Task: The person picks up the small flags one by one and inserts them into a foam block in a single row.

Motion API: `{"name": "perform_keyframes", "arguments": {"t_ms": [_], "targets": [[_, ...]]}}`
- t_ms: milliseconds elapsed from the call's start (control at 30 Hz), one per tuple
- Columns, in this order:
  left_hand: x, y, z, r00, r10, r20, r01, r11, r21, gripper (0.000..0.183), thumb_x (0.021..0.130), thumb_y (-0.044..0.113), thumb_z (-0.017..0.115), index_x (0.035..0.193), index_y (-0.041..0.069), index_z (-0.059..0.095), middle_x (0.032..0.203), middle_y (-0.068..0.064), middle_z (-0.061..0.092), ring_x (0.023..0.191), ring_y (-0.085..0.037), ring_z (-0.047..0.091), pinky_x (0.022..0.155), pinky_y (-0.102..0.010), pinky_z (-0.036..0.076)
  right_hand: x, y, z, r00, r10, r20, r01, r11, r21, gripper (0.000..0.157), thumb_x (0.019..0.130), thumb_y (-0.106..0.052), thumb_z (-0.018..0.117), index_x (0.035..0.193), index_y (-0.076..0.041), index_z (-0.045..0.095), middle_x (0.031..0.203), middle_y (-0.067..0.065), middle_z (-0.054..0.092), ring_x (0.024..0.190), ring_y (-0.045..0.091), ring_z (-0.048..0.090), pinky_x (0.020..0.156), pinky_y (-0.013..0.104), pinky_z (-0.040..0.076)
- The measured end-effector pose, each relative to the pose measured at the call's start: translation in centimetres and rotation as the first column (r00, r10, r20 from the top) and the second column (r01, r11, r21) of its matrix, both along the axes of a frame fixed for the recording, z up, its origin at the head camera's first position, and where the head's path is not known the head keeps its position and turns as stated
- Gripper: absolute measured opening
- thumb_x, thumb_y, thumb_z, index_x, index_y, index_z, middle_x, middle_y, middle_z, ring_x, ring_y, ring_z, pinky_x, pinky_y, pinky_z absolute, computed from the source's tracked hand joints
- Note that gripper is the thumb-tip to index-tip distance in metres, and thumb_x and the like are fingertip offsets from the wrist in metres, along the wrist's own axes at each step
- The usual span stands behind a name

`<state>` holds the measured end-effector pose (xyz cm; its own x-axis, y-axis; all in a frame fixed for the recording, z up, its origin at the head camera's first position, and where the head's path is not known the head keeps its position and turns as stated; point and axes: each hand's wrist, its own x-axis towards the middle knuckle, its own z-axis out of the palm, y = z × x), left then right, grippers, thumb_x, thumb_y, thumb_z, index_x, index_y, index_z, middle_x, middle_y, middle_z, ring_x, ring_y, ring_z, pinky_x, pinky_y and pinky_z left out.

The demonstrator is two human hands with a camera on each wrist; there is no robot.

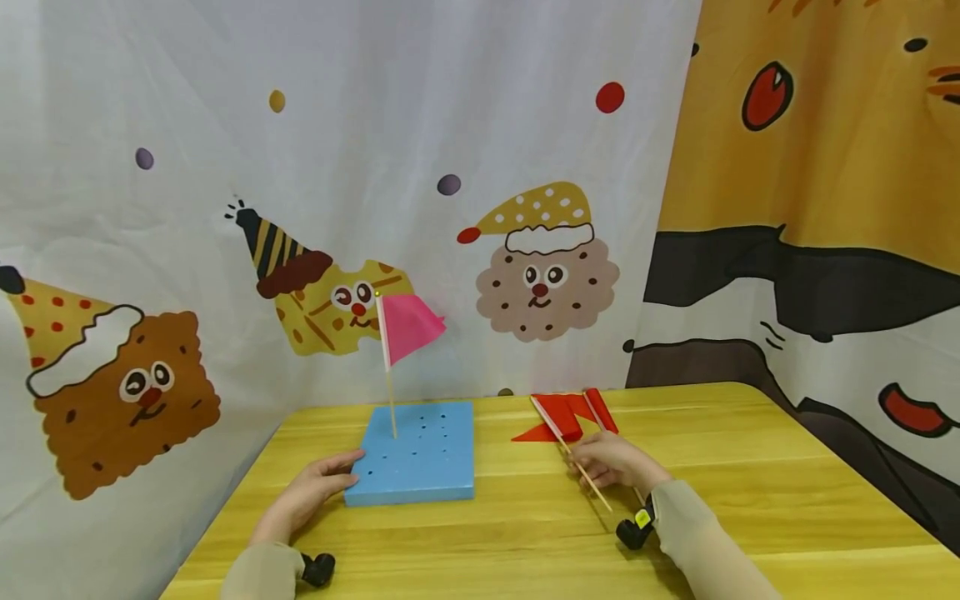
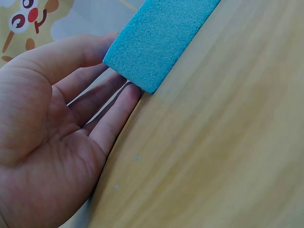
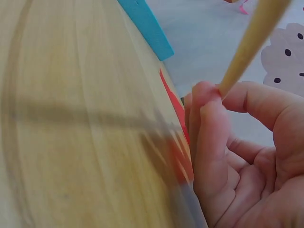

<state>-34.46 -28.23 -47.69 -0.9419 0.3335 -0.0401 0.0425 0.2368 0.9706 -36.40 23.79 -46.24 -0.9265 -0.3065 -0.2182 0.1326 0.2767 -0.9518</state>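
A blue foam block point(image 1: 442, 477) with several small holes in its top lies on the table. A pink flag point(image 1: 408, 327) on a thin wooden stick stands in it, leaning slightly. My left hand point(image 1: 311, 496) touches the block's left side with its fingertips; in the left wrist view the fingers point(image 2: 114, 114) reach to the foam's corner. Farther right, my right hand point(image 1: 615, 460) pinches the wooden stick point(image 3: 254, 45) of a red flag point(image 1: 558, 417) between thumb and fingers. Another rolled red flag point(image 1: 602, 411) lies just behind that hand, its stick partly hidden by it.
The wooden table point(image 1: 517, 550) ends at a white cartoon-print curtain point(image 1: 420, 100) hanging along its back edge. To the right hangs a larger orange and black printed part point(image 1: 750, 183). Tiny blue crumbs point(image 2: 137, 158) lie on the wood near the left hand.
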Motion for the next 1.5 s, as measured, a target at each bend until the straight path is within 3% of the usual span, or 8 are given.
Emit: {"name": "perform_keyframes", "arguments": {"t_ms": [300, 667, 1133, 1500], "targets": [[0.0, -0.1, -0.2, 1.0, -0.003, -0.003, 0.003, 1.0, 0.0, 0.061, 0.096, 0.019, 0.062, 0.148, -0.001, 0.037, 0.154, -0.029, 0.022, 0.139, -0.047, 0.023, 0.108, -0.051, 0.035, 0.0, 0.0, 0.2, 0.997, 0.058, 0.044, -0.053, 0.994, -0.1, 0.041, 0.098, -0.014, 0.056, 0.128, 0.013, 0.053, 0.087, 0.011, 0.071, 0.06, 0.014, 0.066, 0.054, 0.025, 0.056], [0.0, -0.1, 0.1, 1.0, 0.006, 0.008, -0.006, 1.0, -0.017, 0.061, 0.096, 0.019, 0.062, 0.148, 0.001, 0.037, 0.154, -0.027, 0.023, 0.14, -0.046, 0.021, 0.109, -0.051, 0.034, 0.1, -0.1, 2.7, 1.0, 0.011, 0.027, -0.006, 0.986, -0.168, 0.045, 0.096, -0.011, 0.059, 0.134, 0.01, 0.048, 0.096, 0.015, 0.069, 0.062, 0.018, 0.068, 0.053, 0.024, 0.056], [0.1, 0.0, -0.1, 1.0, 0.0, -0.02, -0.001, 1.0, -0.026, 0.06, 0.096, 0.019, 0.063, 0.148, 0.0, 0.039, 0.154, -0.026, 0.024, 0.14, -0.048, 0.019, 0.109, -0.053, 0.034, 1.3, -0.3, 6.2, 0.993, 0.064, -0.096, -0.083, 0.973, -0.215, 0.044, 0.097, -0.013, 0.06, 0.132, 0.011, 0.048, 0.09, 0.012, 0.067, 0.06, 0.016, 0.067, 0.054, 0.026, 0.057], [-0.1, -0.1, -0.2, 1.0, -0.005, 0.002, 0.005, 1.0, -0.023, 0.061, 0.096, 0.02, 0.062, 0.148, 0.0, 0.038, 0.153, -0.028, 0.023, 0.139, -0.048, 0.019, 0.108, -0.052, 0.036, 1.9, -1.0, 9.5, 0.981, 0.079, -0.179, -0.118, 0.97, -0.214, 0.043, 0.097, -0.012, 0.06, 0.134, 0.008, 0.049, 0.088, 0.01, 0.066, 0.059, 0.015, 0.066, 0.052, 0.025, 0.056]]}}
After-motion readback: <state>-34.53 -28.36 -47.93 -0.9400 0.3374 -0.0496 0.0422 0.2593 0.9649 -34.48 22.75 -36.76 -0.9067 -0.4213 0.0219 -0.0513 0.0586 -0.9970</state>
